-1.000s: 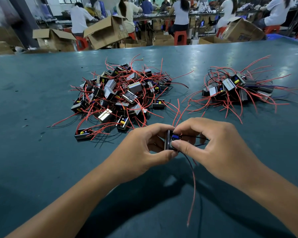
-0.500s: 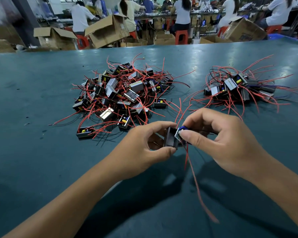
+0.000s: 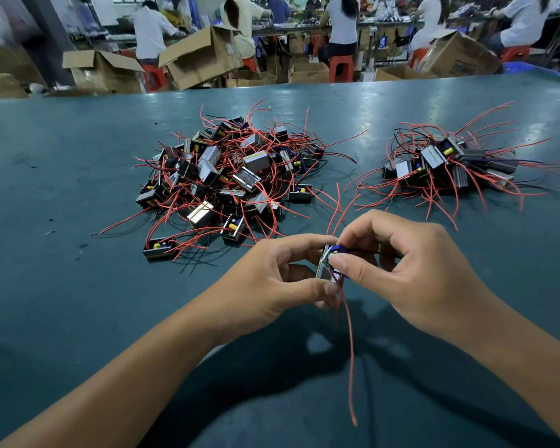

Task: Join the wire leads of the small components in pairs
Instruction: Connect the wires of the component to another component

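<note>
Green work table [image 3: 78, 286], matte surface with light glare toward its far edge. Beyond the far edge: open cardboard boxes, one upright at left [image 3: 102, 72], one tipped on its side with flaps open [image 3: 204, 58], one tilted at right [image 3: 463, 56], others low between them. Seated people [image 3: 343, 24] in pale shirts, backs to the camera, on red stools [image 3: 340, 67] along a long bench [image 3: 385, 22].

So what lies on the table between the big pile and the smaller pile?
In the head view, only stray red leads cross bare green table between the big pile and smaller pile; no components.
</note>
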A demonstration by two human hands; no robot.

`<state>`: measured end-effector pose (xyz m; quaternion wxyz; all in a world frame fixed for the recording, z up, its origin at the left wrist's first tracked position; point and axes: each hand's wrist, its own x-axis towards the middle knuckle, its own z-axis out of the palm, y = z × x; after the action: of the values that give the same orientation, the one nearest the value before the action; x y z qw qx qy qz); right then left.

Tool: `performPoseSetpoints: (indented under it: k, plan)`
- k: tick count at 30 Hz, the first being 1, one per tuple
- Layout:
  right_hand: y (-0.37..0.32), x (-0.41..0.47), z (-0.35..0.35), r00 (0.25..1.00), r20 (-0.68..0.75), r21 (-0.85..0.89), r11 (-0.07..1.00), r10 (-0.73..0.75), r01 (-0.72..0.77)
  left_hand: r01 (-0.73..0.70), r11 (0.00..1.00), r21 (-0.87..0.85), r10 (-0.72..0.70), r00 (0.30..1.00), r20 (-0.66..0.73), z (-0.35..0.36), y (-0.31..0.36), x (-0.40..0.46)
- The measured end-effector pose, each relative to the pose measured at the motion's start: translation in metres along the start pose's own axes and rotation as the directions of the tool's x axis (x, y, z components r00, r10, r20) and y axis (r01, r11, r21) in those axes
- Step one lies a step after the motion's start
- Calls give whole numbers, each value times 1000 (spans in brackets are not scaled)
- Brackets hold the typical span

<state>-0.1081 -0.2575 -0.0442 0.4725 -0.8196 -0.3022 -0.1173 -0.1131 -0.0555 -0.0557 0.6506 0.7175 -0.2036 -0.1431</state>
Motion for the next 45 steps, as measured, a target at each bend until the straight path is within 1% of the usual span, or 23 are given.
performPoseSetpoints:
  k: [4, 9, 11, 14, 16, 18, 23, 27, 33, 41, 45]
  plan:
    - [3, 2, -5, 999, 46, -17, 1000, 15, -14, 4, 1000, -24, -3, 1000, 24, -1, 1, 0]
    - [5, 1, -5, 997, 78, -44, 999, 26, -23, 7, 1000, 25, -8, 999, 33, -2, -1, 0]
    - [4, 1, -5, 996, 87, -99, 995, 3, 5, 5, 997, 81, -8, 1000, 31, -3, -1, 0]
    - [1, 1, -5, 993, 108, -259, 964, -39, 66, -12, 985, 175, 9, 1000, 22, -3, -2, 0]
    - [-1, 1, -5, 992, 122, -328, 942, -34, 73, -27, 978, 209, 20, 999, 33, -2, -2, 1]
    - [-3, 1, -5, 991, 133, -356, 933, -13, 60, -39, 975, 217, 31, 999, 39, -2, -3, 1]
    - [-4, 0, -6, 985, 159, -338, 941, 68, -10, -45, 965, 257, 37, 999, 38, 0, -7, 2]
    - [-2, 0, -3, 993, 75, -299, 952, 93, -66, -69, 968, 239, 64, 998, 29, 1, -8, 3]
    - [-2, 1, -5, 985, 146, -314, 948, 92, -42, -70, 963, 260, 65, 998, 27, -1, -10, 2]
    - [-3, 2, -7, 981, 178, -243, 969, 82, -37, -10, 984, 176, 21, 998, -62, 1, -13, 4]
    - [-3, 2, -8, 982, 180, -284, 959, 61, -8, -3, 989, 145, 12, 998, -58, 3, -13, 5]
